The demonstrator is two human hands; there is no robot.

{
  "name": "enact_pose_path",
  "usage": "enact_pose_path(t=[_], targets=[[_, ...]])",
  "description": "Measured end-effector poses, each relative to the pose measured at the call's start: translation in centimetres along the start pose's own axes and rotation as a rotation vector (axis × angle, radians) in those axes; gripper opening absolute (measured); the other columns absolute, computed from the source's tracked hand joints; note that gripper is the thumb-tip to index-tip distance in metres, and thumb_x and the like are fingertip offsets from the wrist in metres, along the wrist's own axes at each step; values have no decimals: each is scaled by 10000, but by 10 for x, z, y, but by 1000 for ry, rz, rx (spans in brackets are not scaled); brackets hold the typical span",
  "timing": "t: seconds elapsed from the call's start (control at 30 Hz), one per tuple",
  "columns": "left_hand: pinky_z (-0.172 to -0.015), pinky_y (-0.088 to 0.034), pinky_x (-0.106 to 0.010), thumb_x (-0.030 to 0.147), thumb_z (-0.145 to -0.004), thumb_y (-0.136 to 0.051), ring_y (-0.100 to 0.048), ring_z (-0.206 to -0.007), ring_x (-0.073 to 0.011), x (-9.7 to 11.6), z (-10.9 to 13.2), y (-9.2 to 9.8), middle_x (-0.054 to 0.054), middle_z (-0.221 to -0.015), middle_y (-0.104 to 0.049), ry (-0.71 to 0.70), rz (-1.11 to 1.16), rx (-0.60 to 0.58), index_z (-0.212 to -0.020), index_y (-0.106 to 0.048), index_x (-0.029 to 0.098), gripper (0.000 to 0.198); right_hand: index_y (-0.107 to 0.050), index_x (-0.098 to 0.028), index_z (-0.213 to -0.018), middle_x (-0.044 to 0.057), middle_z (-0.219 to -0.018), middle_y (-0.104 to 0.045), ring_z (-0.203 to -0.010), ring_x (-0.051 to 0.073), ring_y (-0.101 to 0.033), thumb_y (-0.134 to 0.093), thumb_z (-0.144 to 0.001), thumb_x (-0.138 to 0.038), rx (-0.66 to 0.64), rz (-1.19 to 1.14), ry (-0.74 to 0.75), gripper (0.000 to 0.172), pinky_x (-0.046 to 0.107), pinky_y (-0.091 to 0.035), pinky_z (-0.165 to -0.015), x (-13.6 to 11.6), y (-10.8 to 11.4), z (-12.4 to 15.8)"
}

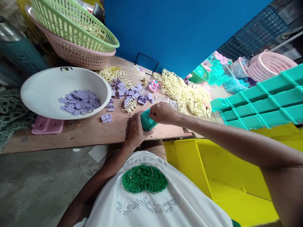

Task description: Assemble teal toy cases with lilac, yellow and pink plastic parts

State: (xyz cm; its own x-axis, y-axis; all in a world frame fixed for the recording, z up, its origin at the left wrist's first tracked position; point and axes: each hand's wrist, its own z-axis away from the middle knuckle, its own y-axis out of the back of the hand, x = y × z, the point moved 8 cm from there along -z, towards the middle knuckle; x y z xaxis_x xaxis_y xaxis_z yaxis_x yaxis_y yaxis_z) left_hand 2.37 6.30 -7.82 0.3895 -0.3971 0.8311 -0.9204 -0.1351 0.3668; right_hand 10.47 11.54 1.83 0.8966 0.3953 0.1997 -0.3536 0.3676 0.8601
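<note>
Near the table's front edge, my left hand (137,128) is wrapped round the side of a teal plastic case (147,121). My right hand (163,113) is closed in a fist over the upper right of the same case, its fingers pressed against it; whether it also pinches a small part is hidden. Just beyond the hands lies a cream sprue frame (131,106) with small parts on it. Purple plastic pieces (132,93) are scattered behind it, and one purple piece (106,118) lies to the left of my left hand.
A white bowl (42,85) of purple pieces stands at left, partly over a pink plastic part (47,125). Green (71,34) and pink baskets (78,53) are stacked behind. Cream sprues (187,93) are heaped right, beside teal trays (260,97). Yellow bins (227,170) stand below the table.
</note>
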Motion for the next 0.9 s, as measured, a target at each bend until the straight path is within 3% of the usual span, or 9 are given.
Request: enact_pose_path(t=[0.2,0.6,0.9], targets=[[-1003,-551,-485,286,-690,-904,-673,-1180,-363,2,-1,1,-152,-1275,-655,-2,-9,-14,-1375,-429,211,836,-796,-79,-1101,216,-1077,-803,-951,301,-744,-520,-1019,-210,-113,126,27,316,341,-414,-713,-13,6,-1],[-1022,-532,-486,241,-721,-882,-656,-1212,-366,3,0,1,-156,-1303,-650,4,43,-54,-1396,-419,213,819,-751,-152,-902,94,-854,-772,-677,154,-595,-545,-1030,-228,-196,19,97,254,286,-305,-619,-5,-2,2],[-997,-529,-490,270,-722,-895,-654,-1198,-377,3,-1,3,-163,-1303,-651,62,46,-83,-1387,-434,213,811,-775,-117,-942,162,-983,-796,-799,218,-678,-462,-1066,-208,-226,95,7,348,333,-324,-657,-14,-11,1]])
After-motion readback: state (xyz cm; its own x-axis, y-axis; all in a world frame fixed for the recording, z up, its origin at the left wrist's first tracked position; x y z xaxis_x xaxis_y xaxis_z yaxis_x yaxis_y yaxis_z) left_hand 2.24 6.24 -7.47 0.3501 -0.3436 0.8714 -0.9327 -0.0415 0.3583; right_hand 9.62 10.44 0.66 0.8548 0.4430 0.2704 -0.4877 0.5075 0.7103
